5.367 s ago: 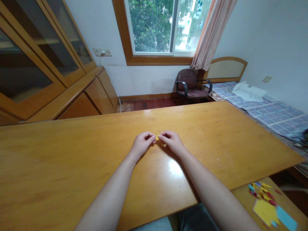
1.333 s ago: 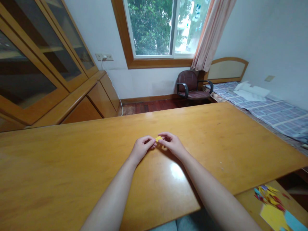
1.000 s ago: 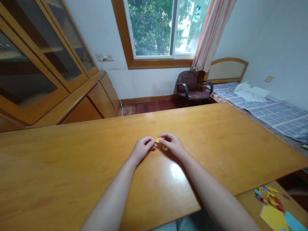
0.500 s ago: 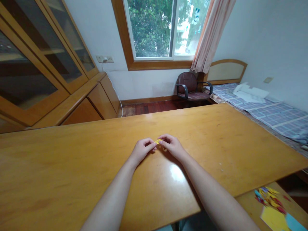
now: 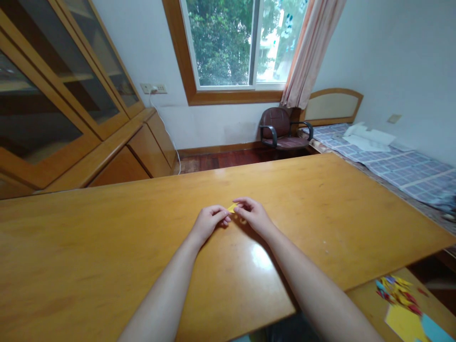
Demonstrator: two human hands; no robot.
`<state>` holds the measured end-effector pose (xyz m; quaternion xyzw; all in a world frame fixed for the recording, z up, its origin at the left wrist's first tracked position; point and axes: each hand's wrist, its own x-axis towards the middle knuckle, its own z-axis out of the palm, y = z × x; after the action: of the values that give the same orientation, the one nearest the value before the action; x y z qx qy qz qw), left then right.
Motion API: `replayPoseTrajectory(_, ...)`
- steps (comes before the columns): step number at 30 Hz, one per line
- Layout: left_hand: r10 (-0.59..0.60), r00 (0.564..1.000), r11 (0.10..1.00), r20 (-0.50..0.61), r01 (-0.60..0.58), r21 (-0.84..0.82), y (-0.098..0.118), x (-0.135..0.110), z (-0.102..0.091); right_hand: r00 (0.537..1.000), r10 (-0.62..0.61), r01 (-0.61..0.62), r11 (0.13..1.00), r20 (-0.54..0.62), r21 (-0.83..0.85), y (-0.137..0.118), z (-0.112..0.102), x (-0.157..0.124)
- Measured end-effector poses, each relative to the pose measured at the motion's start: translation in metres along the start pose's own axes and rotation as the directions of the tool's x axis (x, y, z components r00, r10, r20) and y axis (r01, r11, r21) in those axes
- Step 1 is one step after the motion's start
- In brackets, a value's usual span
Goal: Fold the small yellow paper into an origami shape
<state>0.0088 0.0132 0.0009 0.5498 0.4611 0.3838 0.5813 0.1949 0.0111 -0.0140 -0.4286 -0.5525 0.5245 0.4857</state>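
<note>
Pinching hand: your left hand grips the left end of the small yellow paper piece, thumb and index finger brought together.
Right hand: your right hand is narrow, its thumb at the paper's right end and its index fingertip slightly apart, beyond the paper; whether other fingers press from beneath cannot be told.
Yellow paper location: between your two sets of fingertips, above the middle of the wooden table; contact with the tabletop cannot be confirmed.
Paper axis: the long axis appears to slant from your left thumb, up and away, toward your right index finger.
Bearing: the paper lies to the right of your left fingertips and to the left of your right thumb.
Nearer hand: neither; both of your hands are at the paper, one at each end.
Lower surface: near your right forearm, a pile of coloured pieces sits beside a yellow sheet and a light blue sheet.
</note>
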Motion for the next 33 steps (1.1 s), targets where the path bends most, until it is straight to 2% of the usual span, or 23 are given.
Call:
replayPoseTrajectory(6, 0.066, 0.998, 0.991, 0.001, -0.066, 0.115, 0.001, 0.0, 0.001, 1.0, -0.025, 0.025, 0.993, 0.006, -0.111, 0.001, 0.0, 0.001)
replayPoseTrajectory(12, 0.056, 0.998, 0.986, -0.002, -0.055, 0.156, 0.002, 0.0, 0.003, 0.996, -0.088, 0.093, 0.962, 0.032, -0.255, -0.002, -0.001, -0.001)
replayPoseTrajectory(21, 0.022, 0.997, 0.999, -0.069, -0.02, 0.028, -0.001, 0.004, 0.001, 0.997, -0.071, 0.064, 0.986, -0.037, -0.154, -0.004, 0.001, 0.0)
replayPoseTrajectory(27, 0.016, 0.997, 1.0, -0.072, -0.015, 0.018, 0.001, 0.003, 0.003, 0.989, -0.147, 0.138, 0.934, -0.002, -0.33, -0.008, 0.001, -0.001)
replayPoseTrajectory(33, 0.043, 0.999, 0.993, -0.012, -0.042, 0.106, 0.0, 0.002, 0.004, 0.995, -0.088, 0.099, 0.935, 0.047, -0.341, -0.01, 0.002, -0.001)
